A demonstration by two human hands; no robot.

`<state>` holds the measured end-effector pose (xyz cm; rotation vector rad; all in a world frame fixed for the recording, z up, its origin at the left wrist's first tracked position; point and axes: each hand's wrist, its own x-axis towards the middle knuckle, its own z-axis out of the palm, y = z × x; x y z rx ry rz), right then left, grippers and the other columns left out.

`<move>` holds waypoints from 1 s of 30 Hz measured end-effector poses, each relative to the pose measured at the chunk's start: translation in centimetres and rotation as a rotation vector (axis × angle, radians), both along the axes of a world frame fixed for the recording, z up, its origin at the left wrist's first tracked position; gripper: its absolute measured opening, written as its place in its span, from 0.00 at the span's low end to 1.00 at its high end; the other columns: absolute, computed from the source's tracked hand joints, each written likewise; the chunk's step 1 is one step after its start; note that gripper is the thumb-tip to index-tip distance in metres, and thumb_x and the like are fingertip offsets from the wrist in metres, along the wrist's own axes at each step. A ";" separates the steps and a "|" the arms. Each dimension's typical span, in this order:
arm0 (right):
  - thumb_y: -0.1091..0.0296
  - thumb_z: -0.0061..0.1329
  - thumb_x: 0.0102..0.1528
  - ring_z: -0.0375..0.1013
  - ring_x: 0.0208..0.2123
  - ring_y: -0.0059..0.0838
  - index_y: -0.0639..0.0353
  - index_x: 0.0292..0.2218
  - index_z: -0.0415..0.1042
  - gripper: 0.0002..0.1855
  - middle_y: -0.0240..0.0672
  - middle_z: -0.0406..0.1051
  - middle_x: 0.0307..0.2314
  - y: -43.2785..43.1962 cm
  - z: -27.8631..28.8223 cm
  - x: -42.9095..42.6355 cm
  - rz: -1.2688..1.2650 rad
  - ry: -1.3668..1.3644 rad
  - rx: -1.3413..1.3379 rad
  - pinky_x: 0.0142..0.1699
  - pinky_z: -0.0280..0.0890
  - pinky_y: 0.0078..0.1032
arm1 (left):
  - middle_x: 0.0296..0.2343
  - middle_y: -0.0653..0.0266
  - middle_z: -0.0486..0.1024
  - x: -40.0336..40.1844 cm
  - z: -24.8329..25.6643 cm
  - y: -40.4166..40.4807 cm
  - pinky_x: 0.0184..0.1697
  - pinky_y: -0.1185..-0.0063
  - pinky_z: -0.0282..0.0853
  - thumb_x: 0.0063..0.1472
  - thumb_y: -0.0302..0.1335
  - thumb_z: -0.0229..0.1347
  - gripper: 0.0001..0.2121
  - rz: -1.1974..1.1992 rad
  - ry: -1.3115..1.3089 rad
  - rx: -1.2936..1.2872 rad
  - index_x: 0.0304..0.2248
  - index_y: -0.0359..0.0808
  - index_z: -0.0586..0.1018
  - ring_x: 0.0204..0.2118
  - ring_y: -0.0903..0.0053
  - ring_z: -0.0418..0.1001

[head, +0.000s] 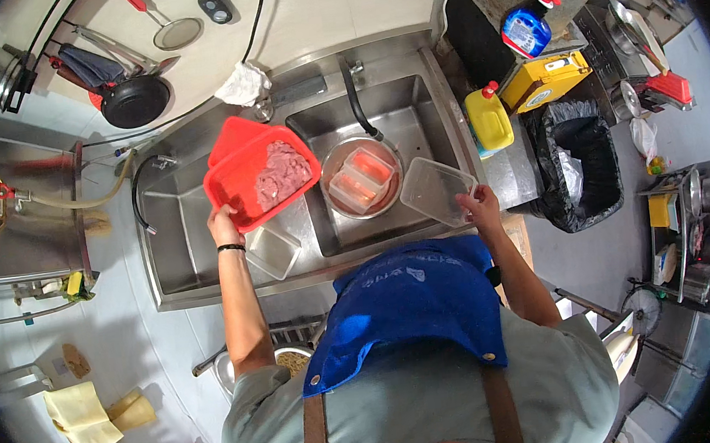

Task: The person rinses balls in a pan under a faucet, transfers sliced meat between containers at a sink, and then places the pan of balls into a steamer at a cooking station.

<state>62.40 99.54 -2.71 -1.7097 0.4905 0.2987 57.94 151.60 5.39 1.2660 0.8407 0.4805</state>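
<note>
My left hand (225, 226) grips the near left corner of a red plastic tray (233, 187), raised and tilted over the sink's middle ledge. Pink raw meat (284, 172) lies in its right half. A second red tray (233, 137) shows behind it. My right hand (480, 205) holds a clear plastic container (435, 187) by its right end, above the right basin's near edge. Between my hands a round metal bowl (335, 201) stands in the right sink basin (413, 97), with clear plastic containers (362, 179) in it. Another clear container (273, 253) rests on the ledge below the red tray.
Black faucets (352, 93) hang over the basins. The left basin (172, 252) is beside the ledge. A yellow jug (488, 120), a blue spray bottle (526, 32) and a black-lined bin (600, 166) stand right. A frying pan (135, 103) and a strainer (178, 33) hang on the wall.
</note>
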 end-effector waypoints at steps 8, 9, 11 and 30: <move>0.61 0.59 0.40 0.67 0.26 0.23 0.64 0.36 0.66 0.25 0.34 0.68 0.29 -0.6 0.7 -1.5 -0.040 0.043 0.005 0.25 0.63 0.21 | 0.23 0.63 0.71 1.1 -1.0 -1.2 0.32 0.79 0.67 0.39 0.18 0.46 0.11 -0.014 -0.033 -0.152 0.27 0.29 0.72 0.27 0.71 0.71; 0.60 0.60 0.40 0.67 0.26 0.23 0.64 0.36 0.66 0.25 0.34 0.68 0.29 -0.8 -0.2 -1.2 -0.044 0.044 0.022 0.25 0.63 0.20 | 0.23 0.63 0.71 1.4 -1.4 -0.8 0.32 0.79 0.67 0.39 0.18 0.46 0.11 -0.019 -0.039 -0.150 0.27 0.29 0.72 0.27 0.71 0.71; 0.60 0.60 0.40 0.67 0.26 0.22 0.64 0.37 0.66 0.25 0.34 0.68 0.29 -1.4 -1.4 -1.6 -0.042 0.055 0.034 0.26 0.63 0.20 | 0.27 0.58 0.73 0.5 -3.3 -0.1 0.33 0.77 0.68 0.40 0.19 0.45 0.15 -0.098 0.115 -0.047 0.32 0.26 0.72 0.29 0.69 0.71; 0.62 0.60 0.40 0.66 0.22 0.21 0.66 0.37 0.66 0.25 0.35 0.68 0.28 -1.0 0.3 -2.3 -0.087 0.035 0.065 0.22 0.61 0.19 | 0.30 0.61 0.72 0.9 -0.8 -4.2 0.39 0.77 0.66 0.41 0.18 0.45 0.15 -0.183 0.012 -0.125 0.33 0.28 0.71 0.33 0.71 0.70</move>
